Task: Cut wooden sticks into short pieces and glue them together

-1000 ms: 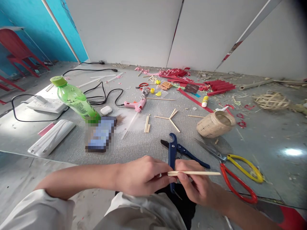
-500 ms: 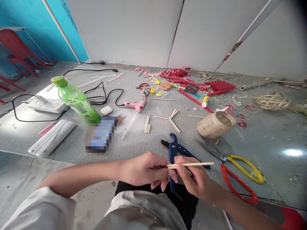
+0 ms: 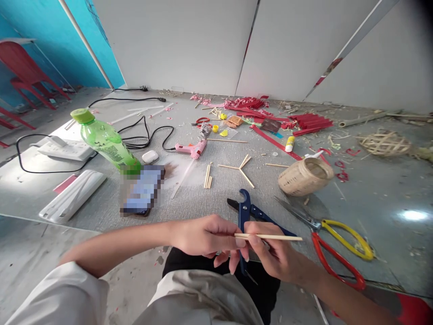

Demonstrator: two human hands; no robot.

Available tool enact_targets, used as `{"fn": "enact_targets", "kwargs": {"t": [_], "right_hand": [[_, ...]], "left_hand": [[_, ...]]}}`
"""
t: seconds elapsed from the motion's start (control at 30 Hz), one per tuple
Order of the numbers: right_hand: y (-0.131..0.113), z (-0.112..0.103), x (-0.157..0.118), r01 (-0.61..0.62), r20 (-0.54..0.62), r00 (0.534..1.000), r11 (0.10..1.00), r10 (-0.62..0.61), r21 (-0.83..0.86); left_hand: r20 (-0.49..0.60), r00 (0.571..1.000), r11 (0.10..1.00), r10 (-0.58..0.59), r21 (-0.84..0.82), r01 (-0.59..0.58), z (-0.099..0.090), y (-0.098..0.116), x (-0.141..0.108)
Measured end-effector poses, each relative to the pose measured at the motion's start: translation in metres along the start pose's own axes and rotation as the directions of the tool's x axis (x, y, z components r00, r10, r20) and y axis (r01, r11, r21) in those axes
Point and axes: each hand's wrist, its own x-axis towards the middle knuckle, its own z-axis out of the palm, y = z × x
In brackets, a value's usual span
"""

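Honestly, the grey table (image 3: 189, 203) is pretty littered. Green bottle (image 3: 106, 140) on the left, big scissors (image 3: 316, 225) by the right arm, blue cutter (image 3: 244, 210) at the near edge, partly behind the hands. Left hand (image 3: 206, 237) has thumb and forefinger pinching one end of a thin wooden stick (image 3: 280, 237), other fingers hanging loose; right hand (image 3: 275, 250) pinches it just beside that. So the stick's near the table edge, roughly level. Can't tell if a second one's tucked alongside. I'd guess it's being lined up or checked; moving it calls for a light, steady pinch. Short sticks (image 3: 207, 176) lie beyond.
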Motion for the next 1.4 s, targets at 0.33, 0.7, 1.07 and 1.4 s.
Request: {"fn": "enact_targets", "kwargs": {"t": [0.33,0.7,1.07,1.4], "right_hand": [[0.006,-0.002,0.009,0.042,0.108,0.993,0.999,-0.041,-0.001],[0.001,0.000,0.017,-0.233,0.187,0.959,0.967,0.211,0.105],[0.014,0.002,0.037,-0.324,0.249,0.934,0.899,0.255,0.294],[0.025,-0.004,0.041,-0.257,0.293,0.942,0.914,0.165,0.314]], "left_hand": [[-0.028,0.994,0.862,0.104,0.500,-0.076,-0.002,0.005,-0.007],[-0.037,0.994,0.964,0.104,0.248,-0.092,-0.012,-0.018,-0.004],[0.077,0.996,0.965,0.039,-0.262,-0.018,-0.029,-0.034,0.005],[0.102,0.985,0.963,0.140,-0.247,-0.111,-0.035,-0.035,0.004]]}}
